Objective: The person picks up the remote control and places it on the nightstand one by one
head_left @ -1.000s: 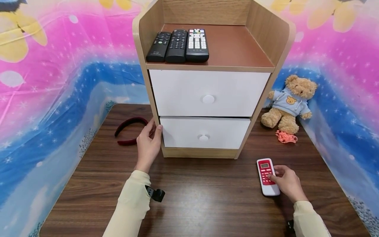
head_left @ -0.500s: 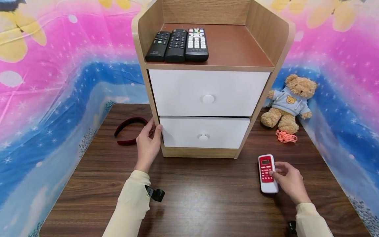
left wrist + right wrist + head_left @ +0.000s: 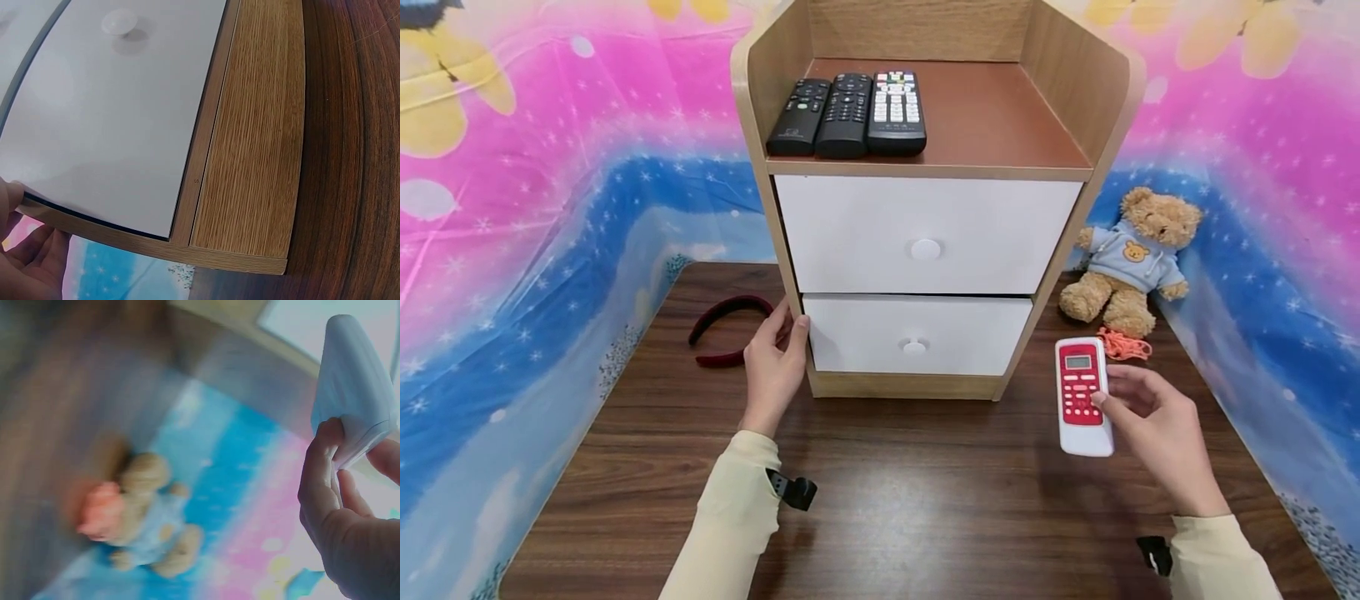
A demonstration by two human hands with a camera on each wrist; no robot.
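Note:
My right hand [image 3: 1165, 433] pinches a white remote control [image 3: 1084, 398] with a red keypad face and a small display, its thumb on the buttons. The remote is held up off the table, front of the drawer cabinet's right side. In the right wrist view its pale back [image 3: 353, 378] shows between my fingers [image 3: 322, 462]. My left hand [image 3: 777, 362] holds the left side edge of the drawer cabinet [image 3: 906, 387], thumb at the front edge and fingers along the side. Both white drawers look closed. On the cabinet top lie three black remotes [image 3: 846, 117] side by side.
A dark red headband [image 3: 718, 360] lies on the wooden table [image 3: 880, 500] left of the cabinet. To the right, a teddy bear [image 3: 1138, 254] in a blue hoodie sits against the patterned cloth [image 3: 1277, 292]. Orange string [image 3: 1124, 344] lies at its feet.
My right hand has lifted the red-and-white remote from the table and brought it up and slightly away to the right. My left hand stays at the cabinet's edge.

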